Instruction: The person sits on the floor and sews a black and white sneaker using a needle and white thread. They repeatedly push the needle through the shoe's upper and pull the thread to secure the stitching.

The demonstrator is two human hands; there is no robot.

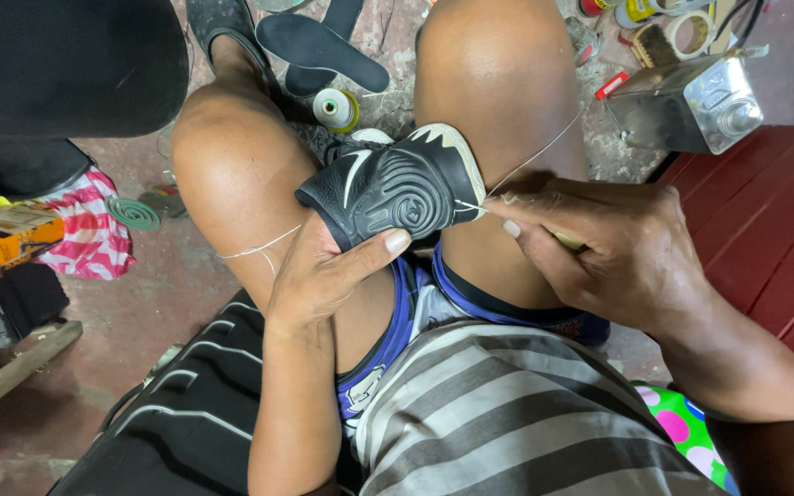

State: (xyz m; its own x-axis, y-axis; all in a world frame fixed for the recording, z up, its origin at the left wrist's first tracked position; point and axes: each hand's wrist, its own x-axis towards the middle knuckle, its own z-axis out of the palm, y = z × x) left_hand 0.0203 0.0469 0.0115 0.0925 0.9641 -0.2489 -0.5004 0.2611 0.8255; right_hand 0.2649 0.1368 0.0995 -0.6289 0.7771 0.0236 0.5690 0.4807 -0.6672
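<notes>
A black shoe (397, 188) with a white sole edge rests between my knees, heel side up. My left hand (328, 271) grips it from below, thumb pressed on the black upper. My right hand (599, 248) holds a pale-handled sewing tool (562, 241) whose thin metal tip touches the sole's edge. White thread (539, 152) runs from that spot up over my right knee, and another strand (259, 248) lies across my left thigh.
On the floor ahead lie black insoles (323, 50), a spool of thread (333, 108) and a green coil (132, 213). A metal can (691, 101) and tape rolls (691, 32) sit at upper right by red boards (765, 230). Bags and cloth pile at left.
</notes>
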